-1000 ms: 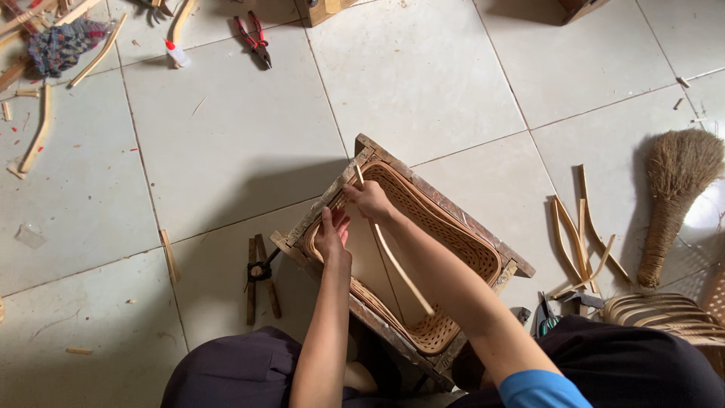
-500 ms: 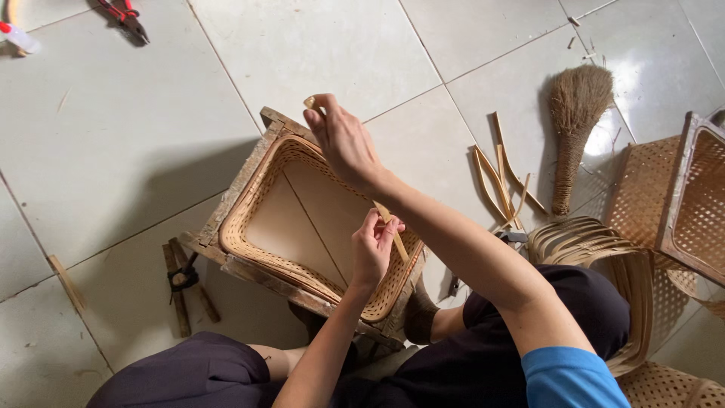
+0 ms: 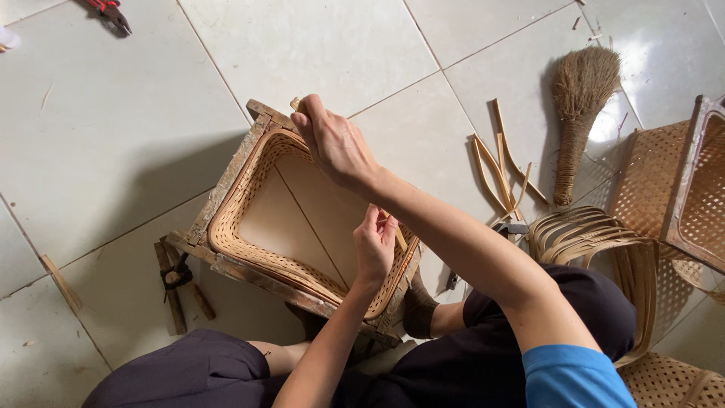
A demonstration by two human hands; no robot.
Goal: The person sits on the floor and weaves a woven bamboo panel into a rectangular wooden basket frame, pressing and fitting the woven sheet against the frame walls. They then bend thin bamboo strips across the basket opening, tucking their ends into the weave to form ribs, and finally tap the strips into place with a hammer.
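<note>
A square wooden frame point(image 3: 226, 177) with a woven rattan basket rim point(image 3: 249, 257) inside it stands on the tiled floor between my knees. My right hand point(image 3: 332, 143) reaches across to the frame's far corner and pinches the end of a thin rattan strip point(image 3: 296, 103) there. My left hand point(image 3: 375, 245) grips the same strip's near part against the woven rim on the right side. The strip between the hands is mostly hidden by my right forearm.
A small straw broom point(image 3: 578, 113) and loose rattan strips point(image 3: 498, 170) lie to the right. Woven baskets in frames point(image 3: 680, 189) and a coil of strips point(image 3: 581, 234) sit at far right. Red-handled pliers point(image 3: 109, 11) lie top left, a dark tool point(image 3: 177, 279) by the frame.
The view has shifted right and closer. My right hand moved to the frame's far corner with the strip, and my left hand slid to the right side of the rim.
</note>
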